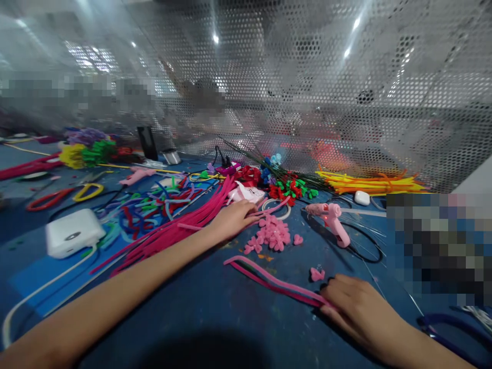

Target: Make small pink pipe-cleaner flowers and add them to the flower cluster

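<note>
My left hand (232, 218) reaches across the blue table (215, 302) and grips pink pipe cleaners at the end of a long bundle (180, 228), right beside a heap of small pink heart shapes (273, 233). My right hand (355, 305) lies near the front edge, its fingers closed on the end of two or three pink pipe cleaners (269, 279) that trail leftward on the table. A single pink heart piece (317, 274) lies just above that hand.
A pink glue gun (332, 218) with a black cord stands right of the hearts. A white box (73, 233) sits at left, by mixed coloured pipe cleaners (154, 205). Orange and yellow stems (369, 183) lie before a perforated metal screen (307, 77). Blue scissors (449, 330) at front right.
</note>
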A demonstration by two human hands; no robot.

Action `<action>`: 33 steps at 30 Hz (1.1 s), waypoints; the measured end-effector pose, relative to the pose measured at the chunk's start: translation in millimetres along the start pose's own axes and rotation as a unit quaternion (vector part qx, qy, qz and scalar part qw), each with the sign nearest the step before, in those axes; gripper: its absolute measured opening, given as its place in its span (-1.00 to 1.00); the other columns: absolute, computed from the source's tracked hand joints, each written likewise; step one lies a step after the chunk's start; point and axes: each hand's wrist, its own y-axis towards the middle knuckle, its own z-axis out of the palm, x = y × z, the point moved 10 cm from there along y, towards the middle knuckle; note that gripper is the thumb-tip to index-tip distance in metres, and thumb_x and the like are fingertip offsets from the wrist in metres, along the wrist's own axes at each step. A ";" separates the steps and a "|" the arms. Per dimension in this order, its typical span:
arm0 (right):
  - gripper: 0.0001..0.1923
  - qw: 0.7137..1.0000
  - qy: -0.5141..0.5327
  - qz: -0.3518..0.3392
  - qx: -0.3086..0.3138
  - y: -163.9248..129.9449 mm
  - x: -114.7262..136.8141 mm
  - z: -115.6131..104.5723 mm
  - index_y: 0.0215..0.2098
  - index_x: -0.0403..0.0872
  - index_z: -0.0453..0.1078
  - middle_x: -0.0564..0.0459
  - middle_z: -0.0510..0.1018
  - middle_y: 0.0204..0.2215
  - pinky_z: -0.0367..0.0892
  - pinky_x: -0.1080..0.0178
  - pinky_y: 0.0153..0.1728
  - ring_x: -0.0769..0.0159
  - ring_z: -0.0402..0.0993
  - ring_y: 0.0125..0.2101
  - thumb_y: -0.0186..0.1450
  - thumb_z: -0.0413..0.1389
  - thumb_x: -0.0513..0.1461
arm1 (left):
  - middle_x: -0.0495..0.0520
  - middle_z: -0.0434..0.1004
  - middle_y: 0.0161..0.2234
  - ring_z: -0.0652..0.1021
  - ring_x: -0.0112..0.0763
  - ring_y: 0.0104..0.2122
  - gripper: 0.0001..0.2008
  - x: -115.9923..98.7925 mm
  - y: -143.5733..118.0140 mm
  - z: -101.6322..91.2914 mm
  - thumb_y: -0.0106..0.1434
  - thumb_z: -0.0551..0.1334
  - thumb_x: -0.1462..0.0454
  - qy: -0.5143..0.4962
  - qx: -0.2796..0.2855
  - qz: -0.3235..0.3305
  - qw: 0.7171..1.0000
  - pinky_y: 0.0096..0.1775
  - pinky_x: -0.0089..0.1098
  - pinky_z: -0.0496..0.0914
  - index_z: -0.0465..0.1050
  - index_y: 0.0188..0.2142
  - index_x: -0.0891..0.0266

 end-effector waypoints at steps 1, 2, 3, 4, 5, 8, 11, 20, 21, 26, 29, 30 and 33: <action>-0.74 1.000 -0.004 0.001 0.002 0.5 -0.1 0.6 -0.36 -0.04 0.27 0.08 0.44 -0.43 0.11 0.29 -0.39 0.31 0.30 -0.42 0.41 -0.15 -0.16 | 0.11 0.55 -0.27 0.53 -0.26 -0.28 -0.72 5.7 0.6 3.7 0.31 0.07 0.11 0.004 0.003 -0.001 1.000 -0.31 -0.40 0.37 0.46 -0.26 0.23; -0.75 1.000 -0.006 0.001 0.004 0.8 0.0 1.2 -0.36 -0.04 0.27 0.09 0.44 -0.43 0.10 0.28 -0.39 0.30 0.30 -0.42 0.41 -0.15 -0.16 | 0.11 0.55 -0.28 0.53 -0.25 -0.29 -0.72 10.0 0.7 5.3 0.32 0.06 0.13 0.009 0.001 -0.005 1.000 -0.31 -0.39 0.38 0.46 -0.26 0.24; -0.75 1.000 -0.007 -0.001 0.005 0.9 0.4 1.6 -0.35 -0.04 0.26 0.09 0.44 -0.42 0.09 0.28 -0.39 0.30 0.29 -0.41 0.41 -0.15 -0.15 | 0.13 0.55 -0.28 0.53 -0.23 -0.28 -0.72 12.8 0.6 4.4 0.33 0.04 0.16 0.016 -0.004 -0.010 1.000 -0.29 -0.36 0.39 0.45 -0.24 0.25; -0.74 1.000 -0.007 -0.004 0.006 0.7 0.9 1.6 -0.35 -0.03 0.26 0.09 0.44 -0.42 0.09 0.27 -0.38 0.29 0.28 -0.41 0.41 -0.15 -0.14 | 0.15 0.55 -0.26 0.53 -0.19 -0.25 -0.73 13.9 0.3 1.4 0.34 0.02 0.19 0.022 -0.011 -0.016 1.000 -0.26 -0.31 0.39 0.44 -0.20 0.26; -0.73 1.000 -0.004 -0.006 0.006 0.4 1.4 1.2 -0.35 -0.03 0.26 0.09 0.44 -0.42 0.08 0.27 -0.38 0.29 0.28 -0.40 0.41 -0.16 -0.13 | 0.19 0.53 -0.21 0.51 -0.15 -0.20 -0.74 12.1 -0.6 -4.5 0.34 0.01 0.23 0.031 -0.025 -0.020 0.999 -0.21 -0.24 0.39 0.43 -0.15 0.27; -0.70 1.000 0.008 -0.017 -0.002 -0.2 4.0 -3.1 -0.34 -0.03 0.26 0.08 0.44 -0.40 0.08 0.26 -0.37 0.29 0.26 -0.40 0.42 -0.21 -0.11 | 0.28 0.37 0.04 0.38 -0.04 0.03 -0.67 -22.6 -12.1 -35.0 0.32 0.02 0.36 0.066 -0.118 0.019 0.991 -0.01 -0.04 0.30 0.33 0.04 0.27; -0.63 0.998 0.007 -0.035 -0.042 0.2 7.6 -11.4 -0.36 -0.06 0.27 0.07 0.44 -0.44 0.07 0.28 -0.39 0.31 0.24 -0.42 0.44 -0.25 -0.11 | 0.26 0.38 0.01 0.36 -0.11 0.06 -0.74 -105.2 -45.1 -54.2 0.30 0.05 0.38 0.050 -0.200 0.171 0.964 0.03 -0.08 0.31 0.39 -0.05 0.30; -0.61 0.986 0.029 0.012 -0.161 -11.7 -11.9 -29.7 -0.42 -0.11 0.35 0.05 0.42 -0.54 0.03 0.32 -0.46 0.39 0.24 -0.51 0.43 -0.19 -0.15 | 0.22 0.45 -0.18 0.49 -0.31 -0.19 -0.70 -227.1 -66.6 -17.4 0.36 -0.07 0.42 -0.165 -0.059 0.307 0.936 -0.20 -0.35 0.46 0.24 0.03 0.43; -0.61 0.984 0.044 0.032 -0.171 -13.4 -17.5 -32.5 -0.42 -0.11 0.35 0.06 0.41 -0.54 0.04 0.33 -0.46 0.39 0.25 -0.51 0.43 -0.17 -0.14 | 0.21 0.43 -0.17 0.47 -0.33 -0.17 -0.72 -221.4 -60.1 -15.3 0.37 -0.06 0.40 -0.218 -0.048 0.282 0.933 -0.15 -0.36 0.44 0.25 0.02 0.40; -0.65 0.967 0.118 0.079 -0.211 -16.1 -31.7 -44.0 -0.45 -0.12 0.35 0.09 0.37 -0.54 0.08 0.36 -0.45 0.41 0.26 -0.49 0.39 -0.08 -0.12 | 0.11 0.41 -0.26 0.44 -0.41 -0.21 -0.80 -196.0 -42.8 -1.4 0.37 0.00 0.34 -0.387 -0.016 0.184 0.903 -0.14 -0.40 0.37 0.37 -0.15 0.32; -0.68 0.961 0.155 0.085 -0.212 -14.3 -33.2 -45.9 -0.45 -0.11 0.35 0.11 0.36 -0.53 0.10 0.37 -0.44 0.43 0.27 -0.48 0.39 -0.06 -0.15 | 0.04 0.40 -0.33 0.43 -0.43 -0.29 -0.82 -188.2 -38.9 10.3 0.36 0.04 0.29 -0.424 0.013 0.131 0.896 -0.22 -0.43 0.33 0.40 -0.27 0.29; -0.69 0.959 0.160 0.090 -0.216 -14.2 -33.9 -47.0 -0.45 -0.10 0.35 0.11 0.36 -0.53 0.11 0.37 -0.43 0.43 0.27 -0.48 0.39 -0.05 -0.16 | 0.03 0.39 -0.36 0.42 -0.44 -0.32 -0.81 -186.3 -38.1 13.1 0.36 0.05 0.28 -0.429 0.020 0.114 0.896 -0.25 -0.43 0.32 0.39 -0.30 0.28; -0.76 0.953 0.160 0.103 -0.237 -15.4 -35.7 -51.8 -0.42 -0.11 0.36 0.11 0.38 -0.51 0.13 0.37 -0.41 0.43 0.29 -0.45 0.36 -0.01 -0.19 | -0.02 0.34 -0.42 0.38 -0.46 -0.42 -0.81 -183.9 -37.3 16.9 0.34 0.05 0.27 -0.433 0.034 0.085 0.897 -0.36 -0.46 0.26 0.37 -0.36 0.27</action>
